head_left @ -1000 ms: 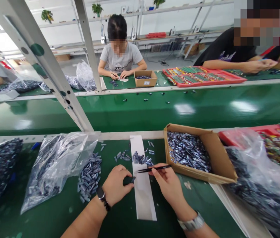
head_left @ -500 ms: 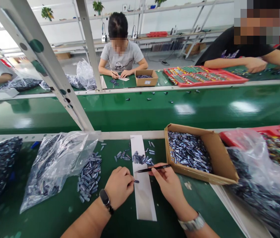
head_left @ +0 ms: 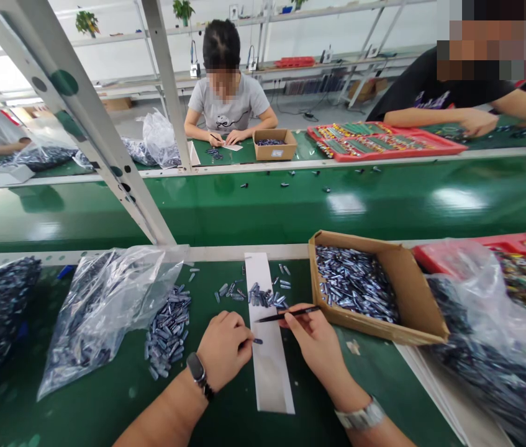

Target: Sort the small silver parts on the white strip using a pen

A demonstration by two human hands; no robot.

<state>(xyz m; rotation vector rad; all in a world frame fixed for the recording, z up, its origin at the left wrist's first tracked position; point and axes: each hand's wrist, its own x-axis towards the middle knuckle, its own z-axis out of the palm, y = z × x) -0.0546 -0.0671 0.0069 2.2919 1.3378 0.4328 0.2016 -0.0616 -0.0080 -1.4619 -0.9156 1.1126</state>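
Observation:
Between the fingertips of my left hand (head_left: pixel 226 344) is a small dark translucent plastic piece (head_left: pixel 258 341), held over a white paper strip (head_left: pixel 272 379). My right hand (head_left: pixel 312 338) grips black tweezers (head_left: pixel 285 315), their tip pointing left above the strip, a little above the held piece. Several similar plastic pieces (head_left: pixel 263 296) lie across the strip beyond the tweezers, with more scattered on either side. A larger heap of the pieces (head_left: pixel 168 332) rests on the green table left of my left hand.
A cardboard box (head_left: pixel 423 304) full of dark pieces stands at right, beside a plastic bag (head_left: pixel 490 347) and a red tray (head_left: pixel 523 245). Another clear bag (head_left: pixel 108 310) lies left. A metal post (head_left: pixel 90 124) rises at left. Across the green conveyor (head_left: pixel 244 214) co-workers sit.
The tweezers have shifted very slightly upward with my right hand; my left hand stays put. Small parts on the conveyor have moved a little right. A co-worker's hand now shows at far left.

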